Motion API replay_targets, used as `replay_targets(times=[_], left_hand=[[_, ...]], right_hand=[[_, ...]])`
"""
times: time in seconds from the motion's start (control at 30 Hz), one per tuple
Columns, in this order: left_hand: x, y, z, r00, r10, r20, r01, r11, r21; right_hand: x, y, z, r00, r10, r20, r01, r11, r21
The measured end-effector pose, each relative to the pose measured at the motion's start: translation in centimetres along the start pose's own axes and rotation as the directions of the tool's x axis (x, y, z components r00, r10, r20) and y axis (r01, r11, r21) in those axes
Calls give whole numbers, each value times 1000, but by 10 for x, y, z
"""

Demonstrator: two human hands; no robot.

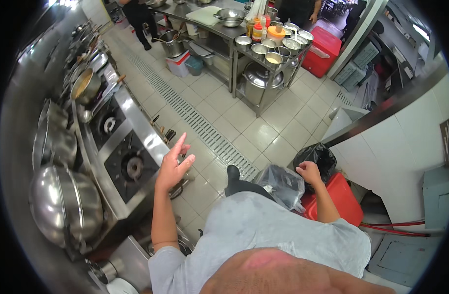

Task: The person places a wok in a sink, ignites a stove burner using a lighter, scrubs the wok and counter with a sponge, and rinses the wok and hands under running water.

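Observation:
My left hand (175, 163) is raised beside the front edge of the steel gas range (151, 137), its fingers apart and nothing in it. Behind it on the range is a round burner (134, 168). My right hand (309, 172) hangs at the right, near a bin lined with a black plastic bag (320, 156), its fingers curled; whether they hold anything small does not show. Just left of it stands a container covered by a clear plastic bag (283, 183), and beneath the forearm is a red plastic bin (340, 200).
Large steel pans (70, 205) stand left of the range. A pot of orange-brown food (85, 84) and a ladle (86, 115) lie farther along. Steel bowls (259, 49) and sauce bottles (257, 31) top a steel table. A floor drain grate (195, 119) crosses the tiles. Two other people (138, 16) stand beyond.

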State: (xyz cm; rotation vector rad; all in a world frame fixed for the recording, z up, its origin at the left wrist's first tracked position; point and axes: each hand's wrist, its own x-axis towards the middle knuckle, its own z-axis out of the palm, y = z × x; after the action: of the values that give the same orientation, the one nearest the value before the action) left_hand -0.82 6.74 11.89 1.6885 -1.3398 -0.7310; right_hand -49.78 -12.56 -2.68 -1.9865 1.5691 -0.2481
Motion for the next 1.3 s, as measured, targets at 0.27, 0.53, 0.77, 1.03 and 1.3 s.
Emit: replay_targets(times=[0.27,0.53,0.77,1.03,1.3], left_hand=[[208,-10,-33,999,-8,39,12,994,-104],[408,-47,-56,990,101,94,-75,967,-242],[598,-43,-78,955,247,163,-215,958,-191],[731,-6,-47,912,315,263,-282,947,-156],[819,-6,-29,944,282,171,-257,954,-153]], right_hand=[[239,-111,-17,968,-190,-165,185,982,-45],[494,-301,-86,847,-344,-406,334,938,-98],[714,-391,-114,904,3,-428,-44,995,-86],[887,-389,-137,811,239,-535,-226,970,92],[879,-397,-154,916,154,-370,-140,988,64]])
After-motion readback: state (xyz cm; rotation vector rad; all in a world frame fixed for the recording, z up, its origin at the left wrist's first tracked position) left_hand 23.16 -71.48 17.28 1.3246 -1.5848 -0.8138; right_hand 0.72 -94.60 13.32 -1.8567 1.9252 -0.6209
